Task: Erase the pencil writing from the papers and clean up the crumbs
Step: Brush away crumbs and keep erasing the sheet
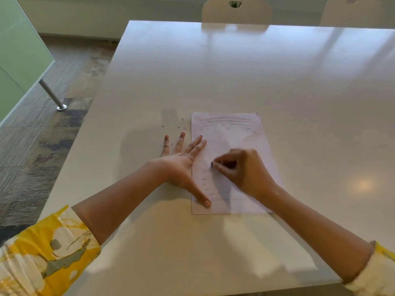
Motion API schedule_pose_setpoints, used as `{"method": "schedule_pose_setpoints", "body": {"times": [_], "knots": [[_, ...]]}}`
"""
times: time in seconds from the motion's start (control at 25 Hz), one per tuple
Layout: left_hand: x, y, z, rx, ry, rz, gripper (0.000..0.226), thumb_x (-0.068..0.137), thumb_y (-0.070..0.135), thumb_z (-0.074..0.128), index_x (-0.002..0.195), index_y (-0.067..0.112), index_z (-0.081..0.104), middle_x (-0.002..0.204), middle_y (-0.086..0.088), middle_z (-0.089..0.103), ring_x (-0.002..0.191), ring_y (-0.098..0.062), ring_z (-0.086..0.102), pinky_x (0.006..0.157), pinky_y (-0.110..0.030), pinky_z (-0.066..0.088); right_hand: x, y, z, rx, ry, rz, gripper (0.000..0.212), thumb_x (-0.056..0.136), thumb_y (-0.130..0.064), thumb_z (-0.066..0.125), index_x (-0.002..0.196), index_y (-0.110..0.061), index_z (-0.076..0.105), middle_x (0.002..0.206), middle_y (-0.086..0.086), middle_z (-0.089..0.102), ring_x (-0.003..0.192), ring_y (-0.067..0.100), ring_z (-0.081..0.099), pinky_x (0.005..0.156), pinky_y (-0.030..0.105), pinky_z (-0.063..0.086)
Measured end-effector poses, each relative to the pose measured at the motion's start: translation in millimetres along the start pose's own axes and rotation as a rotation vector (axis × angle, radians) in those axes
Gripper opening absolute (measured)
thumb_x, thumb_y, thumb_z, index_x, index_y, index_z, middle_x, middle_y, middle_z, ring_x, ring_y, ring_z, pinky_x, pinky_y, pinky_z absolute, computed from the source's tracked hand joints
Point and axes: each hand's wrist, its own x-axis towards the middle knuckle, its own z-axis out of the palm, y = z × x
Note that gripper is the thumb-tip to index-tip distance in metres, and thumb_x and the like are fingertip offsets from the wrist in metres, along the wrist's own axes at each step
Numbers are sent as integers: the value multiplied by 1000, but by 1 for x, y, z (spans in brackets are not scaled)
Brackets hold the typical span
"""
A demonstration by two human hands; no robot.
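A sheet of paper lies flat on the white tabletop, near its front edge, with faint pencil lines across its top and down its left margin. The left hand lies spread flat, palm down, with thumb and forefinger pressing the sheet's left edge and the other fingers on the bare tabletop. The right hand rests on the middle of the paper, its grip pinching a small dark-tipped eraser against the sheet. Dark crumbs lie scattered just left of the paper's top corner, beyond the left fingertips.
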Motion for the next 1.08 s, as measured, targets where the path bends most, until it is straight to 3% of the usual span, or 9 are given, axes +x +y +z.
{"method": "schedule_pose_setpoints", "body": {"times": [0.16, 0.32, 0.44, 0.52, 0.64, 0.76, 0.92, 1.08], "knots": [[1, 1, -2, 14, -6, -16, 167, 35, 91, 74, 145, 36, -39, 150, 20, -47, 130, -20, -55, 103, -57, -38, -42, -25, 2, 105, -192, -83, 14, 89, -28, 72, 98, -21, 80, 78, -6, 69, 64, 9, 66, 63, 23, 55], [0, 3, -4, 28, -38, -24, 167, 37, 90, 74, 144, 35, -42, 149, 18, -49, 129, -22, -55, 101, -56, -39, 9, 0, 3, 17, -31, -30, 19, 89, -28, 72, 101, -15, 78, 86, -4, 73, 67, 7, 67, 67, 27, 59], [0, 4, -4, 24, -40, -29, 167, 36, 90, 75, 143, 36, -42, 149, 19, -49, 129, -21, -55, 103, -59, -37, 21, 4, 4, -16, 68, 22, 18, 88, -22, 74, 103, -13, 78, 88, -2, 74, 69, 4, 67, 68, 13, 55], [1, 4, -4, 29, -35, -25, 167, 36, 91, 74, 143, 36, -42, 149, 19, -49, 129, -21, -56, 104, -60, -36, -3, -9, 7, 13, -9, -40, 15, 88, -20, 74, 101, -14, 79, 83, -2, 72, 64, 4, 66, 63, 9, 51], [1, 2, -3, 17, -25, -23, 167, 36, 90, 75, 144, 36, -41, 149, 19, -49, 129, -20, -55, 105, -59, -35, -37, -26, 6, 83, -167, -122, 12, 89, -24, 73, 98, -20, 80, 77, -7, 68, 62, 6, 65, 61, 16, 53], [1, 2, -3, 12, -34, -14, 167, 37, 89, 75, 143, 36, -42, 149, 19, -49, 129, -21, -56, 104, -59, -36, -7, -9, 6, 43, -112, -153, 14, 89, -23, 73, 98, -15, 80, 79, -5, 69, 63, 8, 65, 62, 18, 54], [0, 3, -3, 8, -40, -15, 167, 37, 88, 76, 143, 37, -42, 149, 18, -50, 127, -21, -57, 104, -61, -36, 36, 9, 8, -21, 48, -30, 19, 88, -23, 73, 103, -11, 78, 86, 0, 73, 68, 7, 67, 63, 9, 50], [1, 4, -3, 19, -30, -18, 166, 40, 86, 77, 144, 35, -41, 149, 18, -49, 129, -22, -55, 101, -58, -37, -18, -14, 13, 76, -117, -163, 12, 90, -22, 72, 98, -17, 80, 78, -4, 69, 62, 8, 65, 61, 16, 53]]}}
